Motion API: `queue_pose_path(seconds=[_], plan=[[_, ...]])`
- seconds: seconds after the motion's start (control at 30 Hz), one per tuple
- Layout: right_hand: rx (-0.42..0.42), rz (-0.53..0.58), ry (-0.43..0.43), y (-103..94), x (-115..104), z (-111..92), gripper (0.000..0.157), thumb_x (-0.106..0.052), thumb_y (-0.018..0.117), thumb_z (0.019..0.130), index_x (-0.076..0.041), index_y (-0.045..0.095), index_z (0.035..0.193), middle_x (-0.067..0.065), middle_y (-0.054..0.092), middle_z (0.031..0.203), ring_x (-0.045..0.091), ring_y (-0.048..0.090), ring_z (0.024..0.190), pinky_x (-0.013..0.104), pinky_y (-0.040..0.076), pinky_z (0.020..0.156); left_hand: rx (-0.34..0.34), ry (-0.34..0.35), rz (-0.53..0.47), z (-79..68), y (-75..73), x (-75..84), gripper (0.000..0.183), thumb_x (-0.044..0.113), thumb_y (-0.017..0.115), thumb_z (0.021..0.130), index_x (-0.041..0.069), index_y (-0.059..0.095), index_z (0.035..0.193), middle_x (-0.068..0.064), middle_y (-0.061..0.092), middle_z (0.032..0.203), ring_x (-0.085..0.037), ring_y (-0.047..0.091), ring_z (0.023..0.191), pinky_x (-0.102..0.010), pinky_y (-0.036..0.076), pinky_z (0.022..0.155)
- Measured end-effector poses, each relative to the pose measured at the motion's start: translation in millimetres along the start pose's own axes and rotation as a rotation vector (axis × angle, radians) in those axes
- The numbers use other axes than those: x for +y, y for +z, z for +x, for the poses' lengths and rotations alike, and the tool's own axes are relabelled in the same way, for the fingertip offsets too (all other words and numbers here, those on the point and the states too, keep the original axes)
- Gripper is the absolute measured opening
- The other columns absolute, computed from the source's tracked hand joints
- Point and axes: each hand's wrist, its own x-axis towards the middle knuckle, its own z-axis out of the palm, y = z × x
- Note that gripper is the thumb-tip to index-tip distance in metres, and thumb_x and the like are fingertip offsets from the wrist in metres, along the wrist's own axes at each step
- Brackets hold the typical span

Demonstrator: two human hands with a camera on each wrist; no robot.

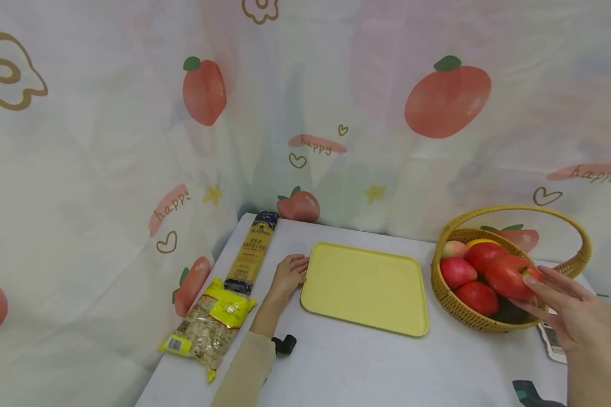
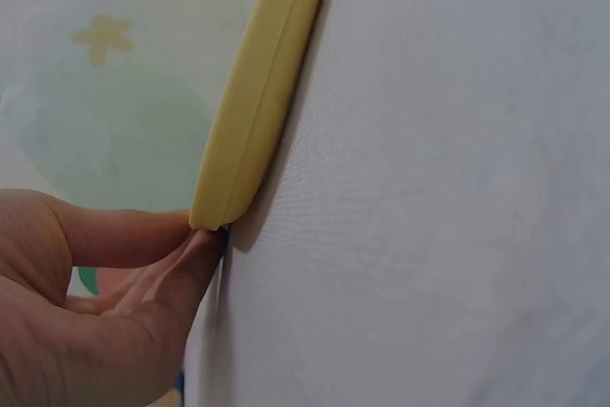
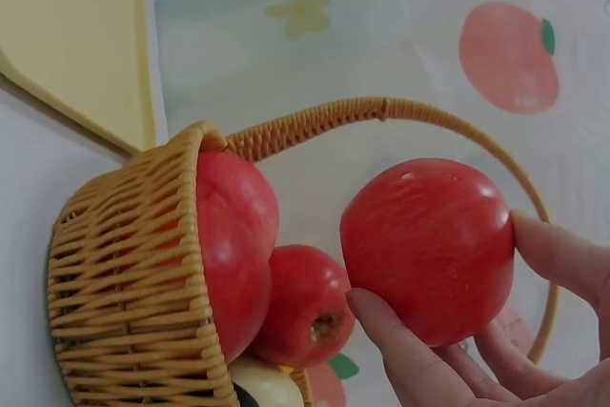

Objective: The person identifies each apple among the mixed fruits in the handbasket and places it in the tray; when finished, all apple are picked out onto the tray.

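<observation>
My right hand [image 1: 582, 316] holds a red apple [image 3: 429, 250] between thumb and fingers. In the head view the apple overlaps the basket's near right side; in the right wrist view it shows in front of the handle. The wicker basket [image 3: 133, 283] carries several red and pink fruits [image 1: 458, 272] and a yellow one at the back. At the left edge of a flat yellow tray [image 1: 364, 288], my left hand [image 1: 289, 276] pinches the rim, with the thumb [image 2: 133, 237] at the rim and the fingers close under it.
Left of the tray lie a long pack of pasta [image 1: 254, 249] and a yellow-and-clear bag [image 1: 211, 325] of pale dry food. A white device [image 1: 554, 342] lies partly hidden behind my right hand. Printed cloth [image 1: 336, 85] hangs behind the white table [image 1: 366, 367].
</observation>
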Motion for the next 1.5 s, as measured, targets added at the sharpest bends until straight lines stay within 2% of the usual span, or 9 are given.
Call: queue_pose_path(seconds=[0.13,0.23,0.3,0.43,0.67,0.77,0.97,1.3,1.5], plan=[[-0.019,-0.060,-0.017,7.2,1.6,-3.1,0.051,-0.005,0.083,0.086,-0.031,0.072,0.130,-0.019,0.059,0.115,0.001,0.064,0.080,0.040,0.063,0.052,-0.010,-0.004,-0.008,0.0,0.6,0.5,0.070,-0.032,0.050,0.080,-0.009,0.046,0.146,-0.029,0.058,0.144,-0.040,0.054,0.137,-0.045,0.048,0.113],[-0.060,-0.055,-0.036,14.2,2.6,-4.7,0.051,-0.004,0.082,0.087,-0.028,0.072,0.131,-0.020,0.066,0.111,0.001,0.066,0.080,0.041,0.063,0.052,-0.003,0.001,-0.007,0.6,1.1,0.6,0.070,-0.032,0.050,0.080,-0.009,0.046,0.146,-0.029,0.058,0.143,-0.040,0.055,0.137,-0.044,0.049,0.112],[-0.080,-0.050,-0.039,18.7,3.3,-5.7,0.053,-0.004,0.082,0.087,-0.028,0.071,0.133,-0.019,0.069,0.108,0.001,0.064,0.087,0.041,0.063,0.052,0.004,0.004,0.001,1.0,1.3,0.5,0.070,-0.032,0.050,0.079,-0.010,0.046,0.146,-0.030,0.058,0.142,-0.041,0.055,0.136,-0.045,0.050,0.112],[-0.090,-0.075,-0.027,28.6,2.8,-9.6,0.057,-0.008,0.083,0.087,-0.030,0.068,0.137,-0.021,0.069,0.108,0.002,0.060,0.094,0.038,0.064,0.053,0.010,0.000,0.004,0.5,1.0,0.5,0.069,-0.032,0.050,0.080,-0.011,0.046,0.146,-0.030,0.059,0.142,-0.040,0.056,0.136,-0.044,0.050,0.111],[-0.206,-0.050,-0.037,43.0,1.2,-15.5,0.042,-0.002,0.077,0.092,-0.023,0.075,0.128,-0.017,0.075,0.104,0.002,0.070,0.087,0.041,0.065,0.057,0.018,-0.007,0.007,-0.4,-0.8,0.6,0.070,-0.032,0.050,0.079,-0.011,0.047,0.145,-0.028,0.060,0.141,-0.039,0.057,0.135,-0.042,0.051,0.110],[-0.249,-0.057,-0.054,47.6,2.5,-17.6,0.043,-0.003,0.074,0.094,-0.022,0.072,0.133,-0.018,0.074,0.110,0.003,0.065,0.093,0.041,0.065,0.060,0.014,-0.011,0.002,-0.5,-1.2,0.3,0.069,-0.031,0.050,0.079,-0.010,0.047,0.145,-0.028,0.060,0.141,-0.039,0.057,0.135,-0.041,0.051,0.110],[-0.264,-0.068,-0.059,59.2,5.9,-21.5,0.046,-0.006,0.075,0.094,-0.023,0.069,0.136,-0.017,0.073,0.111,0.003,0.066,0.094,0.039,0.066,0.062,0.005,0.002,0.011,-0.9,-0.9,0.2,0.068,-0.031,0.050,0.079,-0.011,0.047,0.144,-0.029,0.060,0.140,-0.039,0.057,0.134,-0.042,0.052,0.109],[-0.322,-0.053,-0.066,81.5,11.9,-24.8,0.039,0.000,0.074,0.094,-0.021,0.075,0.126,-0.013,0.075,0.108,0.005,0.072,0.089,0.039,0.065,0.065,0.012,0.004,0.000,1.6,-2.1,-2.8,0.070,-0.032,0.050,0.078,-0.010,0.047,0.145,-0.028,0.060,0.140,-0.039,0.058,0.134,-0.041,0.052,0.109],[-0.335,-0.122,-0.059,90.4,16.1,-23.8,0.037,-0.006,0.075,0.094,-0.024,0.074,0.126,-0.016,0.073,0.109,0.004,0.071,0.089,0.035,0.066,0.068,0.014,0.001,-0.012,2.6,-0.3,-3.3,0.070,-0.033,0.051,0.078,-0.010,0.047,0.144,-0.028,0.060,0.140,-0.039,0.058,0.134,-0.041,0.052,0.110]])
